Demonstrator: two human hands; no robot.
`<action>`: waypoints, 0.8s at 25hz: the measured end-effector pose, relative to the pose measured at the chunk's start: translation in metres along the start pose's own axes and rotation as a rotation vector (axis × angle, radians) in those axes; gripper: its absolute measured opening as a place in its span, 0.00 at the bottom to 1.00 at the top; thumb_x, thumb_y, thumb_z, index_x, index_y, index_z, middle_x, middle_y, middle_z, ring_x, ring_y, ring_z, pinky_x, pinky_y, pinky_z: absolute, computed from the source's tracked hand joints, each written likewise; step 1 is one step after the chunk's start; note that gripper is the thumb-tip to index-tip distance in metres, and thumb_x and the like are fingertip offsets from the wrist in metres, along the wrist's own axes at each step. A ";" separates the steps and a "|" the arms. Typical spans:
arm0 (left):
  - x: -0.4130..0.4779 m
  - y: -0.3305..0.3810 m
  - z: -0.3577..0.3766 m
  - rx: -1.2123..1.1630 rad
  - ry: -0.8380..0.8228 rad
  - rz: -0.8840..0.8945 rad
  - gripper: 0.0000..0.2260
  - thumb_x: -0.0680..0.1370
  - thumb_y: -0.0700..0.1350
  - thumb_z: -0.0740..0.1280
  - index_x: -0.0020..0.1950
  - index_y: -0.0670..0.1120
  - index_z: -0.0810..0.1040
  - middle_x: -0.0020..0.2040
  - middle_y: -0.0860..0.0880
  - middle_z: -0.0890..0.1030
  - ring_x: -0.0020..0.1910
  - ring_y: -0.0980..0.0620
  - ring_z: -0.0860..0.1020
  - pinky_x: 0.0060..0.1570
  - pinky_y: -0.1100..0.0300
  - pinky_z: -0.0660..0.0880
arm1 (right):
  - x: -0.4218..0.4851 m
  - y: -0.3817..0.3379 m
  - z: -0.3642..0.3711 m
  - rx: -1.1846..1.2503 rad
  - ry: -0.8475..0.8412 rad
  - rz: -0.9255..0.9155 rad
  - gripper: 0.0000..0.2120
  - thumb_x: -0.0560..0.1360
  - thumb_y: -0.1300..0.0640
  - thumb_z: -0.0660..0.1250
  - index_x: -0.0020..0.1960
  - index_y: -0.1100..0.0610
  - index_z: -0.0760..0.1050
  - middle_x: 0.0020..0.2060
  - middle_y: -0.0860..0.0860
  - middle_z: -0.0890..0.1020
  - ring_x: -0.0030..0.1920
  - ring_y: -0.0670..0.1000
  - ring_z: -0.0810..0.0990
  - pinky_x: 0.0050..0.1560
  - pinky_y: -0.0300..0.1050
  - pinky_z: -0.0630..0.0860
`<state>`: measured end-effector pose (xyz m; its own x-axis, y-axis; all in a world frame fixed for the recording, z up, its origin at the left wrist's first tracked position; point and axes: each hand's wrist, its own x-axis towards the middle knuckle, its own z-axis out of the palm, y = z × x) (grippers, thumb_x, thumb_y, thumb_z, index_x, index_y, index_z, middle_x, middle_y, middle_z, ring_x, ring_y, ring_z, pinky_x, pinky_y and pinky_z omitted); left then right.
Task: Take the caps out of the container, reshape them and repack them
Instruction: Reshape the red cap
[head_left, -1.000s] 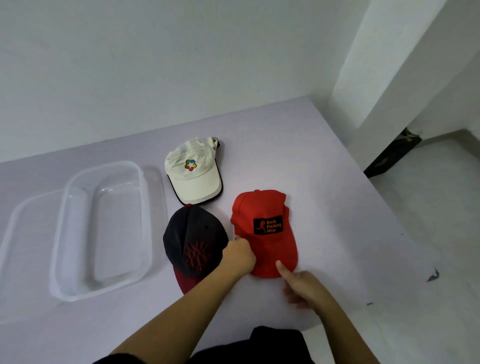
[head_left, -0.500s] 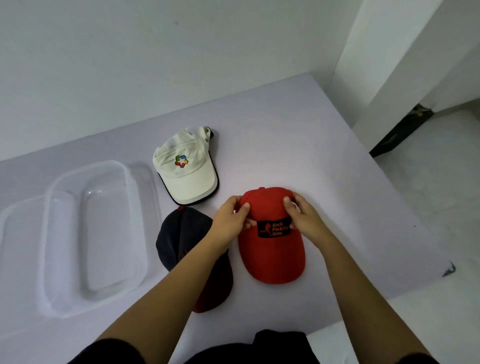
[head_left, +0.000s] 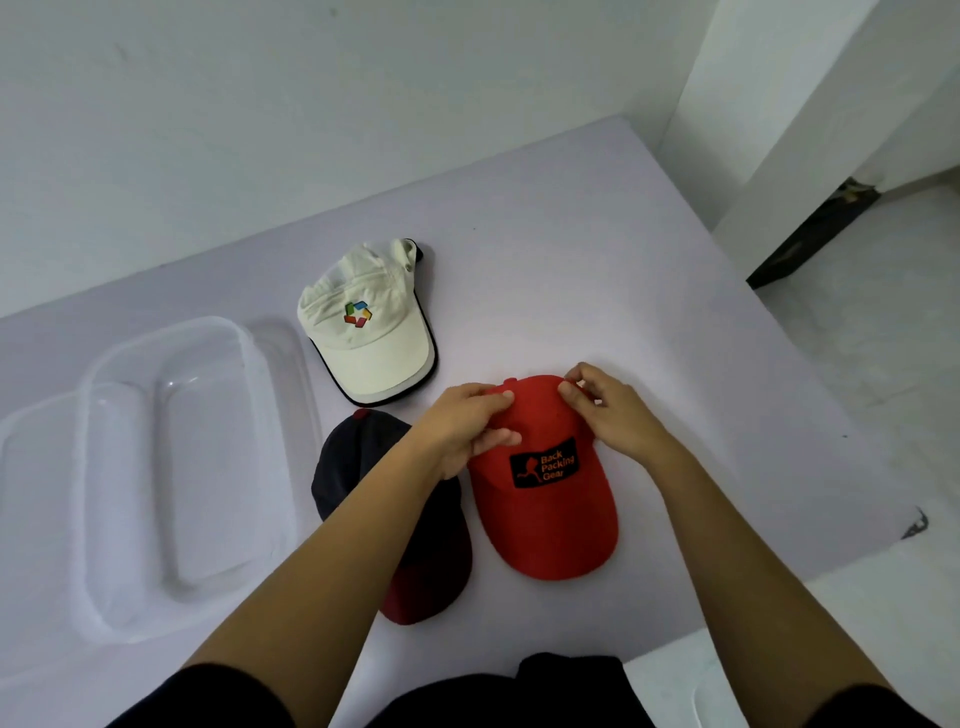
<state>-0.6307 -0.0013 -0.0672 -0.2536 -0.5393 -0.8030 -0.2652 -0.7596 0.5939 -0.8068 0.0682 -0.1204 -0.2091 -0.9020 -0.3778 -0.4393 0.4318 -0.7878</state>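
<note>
A red cap (head_left: 545, 514) with a black patch lies flat on the table, brim toward me. My left hand (head_left: 465, 428) pinches the left side of its crown. My right hand (head_left: 605, 410) grips the crown's far right edge. A dark navy cap (head_left: 358, 467) with a maroon brim lies just left of it, partly under my left forearm. A white cap (head_left: 371, 348) with a coloured logo rests further back. The clear plastic container (head_left: 130, 613) stands at the left with nothing in it.
The pale purple table (head_left: 675, 338) ends at a right edge near the red cap, with floor beyond. A clear lid (head_left: 26, 457) lies under or beside the container at the far left. A white wall runs behind the table.
Both hands moved from the red cap's brim up to its crown and took hold of it. The cap now lies slightly further right and turned.
</note>
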 end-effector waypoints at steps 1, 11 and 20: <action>0.001 0.001 0.001 0.011 -0.013 0.003 0.12 0.79 0.38 0.63 0.63 0.42 0.72 0.48 0.45 0.77 0.23 0.56 0.80 0.19 0.70 0.74 | 0.000 0.001 0.002 -0.072 0.027 -0.015 0.11 0.77 0.42 0.58 0.48 0.49 0.72 0.40 0.49 0.81 0.42 0.52 0.79 0.46 0.50 0.75; 0.004 -0.008 -0.008 0.165 -0.005 0.134 0.16 0.79 0.35 0.61 0.68 0.39 0.69 0.57 0.41 0.77 0.27 0.56 0.82 0.26 0.70 0.77 | -0.010 0.002 0.003 -0.172 0.064 -0.045 0.14 0.76 0.40 0.57 0.52 0.49 0.71 0.47 0.50 0.82 0.48 0.53 0.80 0.52 0.55 0.77; -0.028 0.045 -0.086 0.266 0.334 0.483 0.14 0.77 0.38 0.64 0.62 0.40 0.77 0.55 0.46 0.81 0.29 0.58 0.83 0.44 0.65 0.80 | -0.003 -0.053 -0.017 -0.070 0.341 -0.181 0.15 0.78 0.43 0.56 0.55 0.47 0.77 0.54 0.45 0.79 0.43 0.42 0.77 0.51 0.44 0.75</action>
<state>-0.5550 -0.0515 -0.0220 -0.1106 -0.9145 -0.3892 -0.4265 -0.3101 0.8497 -0.7980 0.0480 -0.0694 -0.3957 -0.9174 -0.0432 -0.5521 0.2752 -0.7870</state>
